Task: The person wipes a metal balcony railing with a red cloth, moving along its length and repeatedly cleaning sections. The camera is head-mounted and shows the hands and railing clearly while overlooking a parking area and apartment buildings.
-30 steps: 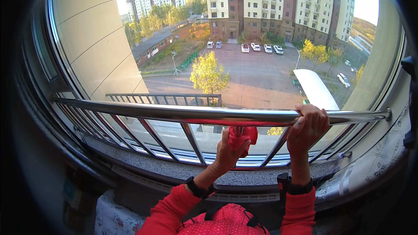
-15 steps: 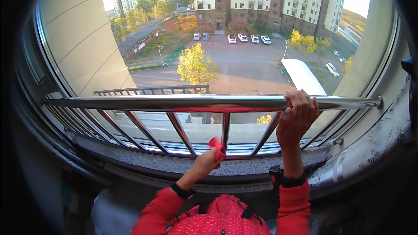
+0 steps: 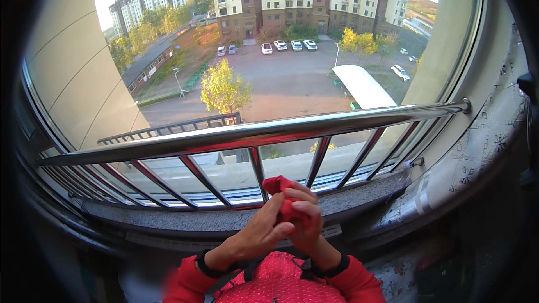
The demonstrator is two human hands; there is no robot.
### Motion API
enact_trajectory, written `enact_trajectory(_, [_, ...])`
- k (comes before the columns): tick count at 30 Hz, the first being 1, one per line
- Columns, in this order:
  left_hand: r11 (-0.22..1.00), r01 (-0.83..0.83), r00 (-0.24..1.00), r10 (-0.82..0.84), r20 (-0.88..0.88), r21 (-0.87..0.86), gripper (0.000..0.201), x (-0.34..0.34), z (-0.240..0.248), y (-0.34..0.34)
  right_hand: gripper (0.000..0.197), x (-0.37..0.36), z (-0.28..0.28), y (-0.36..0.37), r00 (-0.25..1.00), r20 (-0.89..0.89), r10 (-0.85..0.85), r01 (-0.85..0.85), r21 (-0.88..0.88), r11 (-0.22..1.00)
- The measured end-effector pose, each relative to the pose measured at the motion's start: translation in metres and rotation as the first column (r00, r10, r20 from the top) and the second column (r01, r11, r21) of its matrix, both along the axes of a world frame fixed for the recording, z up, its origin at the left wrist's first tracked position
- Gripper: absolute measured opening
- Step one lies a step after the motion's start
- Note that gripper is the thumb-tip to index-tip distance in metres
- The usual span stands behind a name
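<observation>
Both my hands meet around a crumpled red cloth in front of the window railing. My left hand grips it from the left, its thumb side toward the cloth. From the right, my right hand wraps its fingers over the same cloth. Part of the cloth is hidden under my fingers. Just beyond my hands stand the shiny metal bars of the railing, below a thick polished handrail. Neither hand touches the handrail.
A speckled stone sill runs under the railing. At the right hangs a pale patterned curtain. Through the glass, a parking lot, a yellow tree and apartment blocks show far below and beyond.
My right hand has let go of the handrail and come down to the cloth. My left hand has drawn back from the bars with the cloth. The view has tilted and shifted right.
</observation>
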State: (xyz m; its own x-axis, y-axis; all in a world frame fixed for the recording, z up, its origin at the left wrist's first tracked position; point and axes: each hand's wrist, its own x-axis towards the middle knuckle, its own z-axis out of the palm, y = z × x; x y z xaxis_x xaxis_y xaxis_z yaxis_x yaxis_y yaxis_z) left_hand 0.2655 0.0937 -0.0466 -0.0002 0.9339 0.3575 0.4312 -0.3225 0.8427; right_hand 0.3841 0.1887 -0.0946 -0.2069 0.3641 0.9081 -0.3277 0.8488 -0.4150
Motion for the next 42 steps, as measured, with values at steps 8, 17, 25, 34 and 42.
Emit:
enact_trajectory(8, [0.635, -0.155, 0.415, 0.737, -0.533, 0.757, 0.039, -0.038, 0.093, 0.029, 0.04, 0.007, 0.045, 0.061, 0.871, -0.388, -0.302, 0.009, -0.601, 0.799])
enact_trajectory(17, [0.586, -0.329, 0.17, 0.808, -0.564, 0.74, 0.028, -0.062, 0.098, 0.066, 0.064, -0.031, 0.03, 0.067, 0.974, -0.22, 0.049, -0.115, -0.298, 0.948])
enact_trajectory(25, [0.553, -0.303, 0.143, 0.832, -0.536, 0.776, 0.027, -0.062, 0.095, 0.069, 0.066, -0.035, 0.023, 0.079, 0.961, -0.111, -0.253, 0.171, -0.48, 0.86])
enact_trajectory(34, [0.546, -0.302, 0.127, 0.835, -0.535, 0.781, 0.025, -0.064, 0.093, 0.071, 0.057, -0.031, -0.068, 0.098, 0.99, -0.087, -0.115, 0.059, -0.488, 0.871])
enact_trajectory(42, [0.534, -0.297, 0.121, 0.843, -0.524, 0.791, 0.024, -0.065, 0.091, 0.071, 0.046, -0.017, -0.199, 0.082, 0.922, 0.255, -0.291, 0.378, -0.432, 0.819])
